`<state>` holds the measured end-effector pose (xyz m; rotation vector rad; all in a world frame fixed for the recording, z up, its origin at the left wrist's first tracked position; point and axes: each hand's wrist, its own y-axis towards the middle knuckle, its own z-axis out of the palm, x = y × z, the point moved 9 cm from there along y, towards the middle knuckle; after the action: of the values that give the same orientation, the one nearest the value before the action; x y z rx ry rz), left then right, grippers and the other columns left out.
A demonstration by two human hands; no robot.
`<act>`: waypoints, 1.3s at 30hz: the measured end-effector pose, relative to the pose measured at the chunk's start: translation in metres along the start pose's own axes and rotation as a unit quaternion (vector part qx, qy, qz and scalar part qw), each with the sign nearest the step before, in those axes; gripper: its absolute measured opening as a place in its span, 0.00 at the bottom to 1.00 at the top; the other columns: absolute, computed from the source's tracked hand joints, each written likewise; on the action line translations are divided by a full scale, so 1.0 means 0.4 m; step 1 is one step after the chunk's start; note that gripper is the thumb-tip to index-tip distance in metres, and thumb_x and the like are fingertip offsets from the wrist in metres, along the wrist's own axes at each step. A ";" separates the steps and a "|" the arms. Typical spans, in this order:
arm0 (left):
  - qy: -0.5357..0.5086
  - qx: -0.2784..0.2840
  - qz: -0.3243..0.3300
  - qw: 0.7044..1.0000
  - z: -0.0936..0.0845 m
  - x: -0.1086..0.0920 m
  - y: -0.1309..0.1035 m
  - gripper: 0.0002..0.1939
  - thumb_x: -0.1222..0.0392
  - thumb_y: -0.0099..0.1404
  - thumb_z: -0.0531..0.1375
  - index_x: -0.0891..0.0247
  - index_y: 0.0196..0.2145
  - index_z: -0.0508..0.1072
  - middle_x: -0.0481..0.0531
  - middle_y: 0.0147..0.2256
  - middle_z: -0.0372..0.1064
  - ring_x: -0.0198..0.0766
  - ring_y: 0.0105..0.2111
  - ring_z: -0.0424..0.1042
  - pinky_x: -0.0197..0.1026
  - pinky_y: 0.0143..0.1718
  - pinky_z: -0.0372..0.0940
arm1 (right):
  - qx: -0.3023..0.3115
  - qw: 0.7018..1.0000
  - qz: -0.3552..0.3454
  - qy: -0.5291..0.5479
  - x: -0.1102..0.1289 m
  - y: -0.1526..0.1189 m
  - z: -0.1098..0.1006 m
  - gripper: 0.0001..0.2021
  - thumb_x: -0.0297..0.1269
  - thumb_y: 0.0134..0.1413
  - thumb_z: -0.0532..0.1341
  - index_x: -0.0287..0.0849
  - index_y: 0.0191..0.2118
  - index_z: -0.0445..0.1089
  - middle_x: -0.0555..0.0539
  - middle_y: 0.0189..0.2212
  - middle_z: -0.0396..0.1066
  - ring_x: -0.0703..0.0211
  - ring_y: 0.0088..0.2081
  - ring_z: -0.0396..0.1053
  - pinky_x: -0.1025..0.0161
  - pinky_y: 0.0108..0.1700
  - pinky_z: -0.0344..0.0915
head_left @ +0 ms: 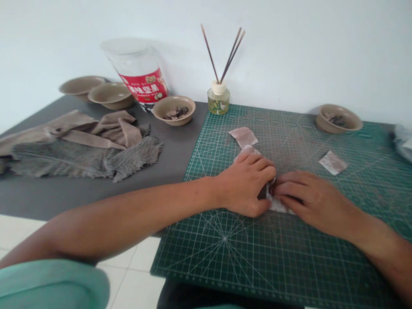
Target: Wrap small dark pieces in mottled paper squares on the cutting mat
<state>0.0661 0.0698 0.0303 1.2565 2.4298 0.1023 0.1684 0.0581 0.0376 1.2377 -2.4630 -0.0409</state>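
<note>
My left hand [249, 184] reaches across the green cutting mat [225, 253] with its fingers curled down on a whitish, brown-stained piece [280, 207]. Touching the same piece from the right, my right hand [307, 197] has its fingers bent and pressed together. Something dark shows between the two hands, partly hidden by the fingers. Just beyond my left hand lies a stained square [243, 137], with another pale piece [249, 149] partly under the hand. A further square [333, 162] rests on the mat to the right.
Bowls with dark bits stand at the back, one left of the mat [174, 110] and one at right [339, 119]. Behind are a diffuser bottle [218, 98], a clear tub [138, 73] and two more bowls. Grey and brown cloths [80, 146] lie at left.
</note>
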 end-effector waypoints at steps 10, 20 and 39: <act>0.007 0.000 0.002 1.000 -0.002 -0.004 0.000 0.21 0.49 0.59 0.62 0.64 0.47 0.70 0.61 0.57 0.68 0.54 0.59 0.62 0.56 0.64 0.55 | 0.046 0.997 -0.027 0.052 0.014 -0.017 0.008 0.10 0.30 0.66 0.58 0.50 0.40 0.77 0.49 0.43 0.79 0.53 0.43 0.77 0.55 0.45 0.73; 0.007 -0.001 0.003 1.000 -0.005 -0.005 -0.001 0.21 0.51 0.59 0.62 0.64 0.47 0.69 0.63 0.57 0.68 0.56 0.59 0.62 0.57 0.64 0.55 | 0.104 0.993 -0.017 0.050 -0.024 -0.046 0.001 0.09 0.33 0.68 0.57 0.50 0.40 0.76 0.48 0.44 0.77 0.54 0.42 0.76 0.56 0.43 0.73; 0.004 -0.001 0.013 1.000 -0.007 -0.006 -0.004 0.19 0.50 0.60 0.61 0.63 0.46 0.71 0.62 0.58 0.68 0.56 0.59 0.62 0.58 0.64 0.55 | 0.015 1.000 -0.008 0.005 -0.018 -0.008 -0.005 0.09 0.32 0.68 0.57 0.47 0.42 0.76 0.46 0.43 0.78 0.52 0.45 0.75 0.53 0.48 0.70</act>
<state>0.0653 0.0672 0.0332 1.2901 2.4191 0.1167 0.1753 0.0620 0.0364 1.2666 -2.4543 -0.0007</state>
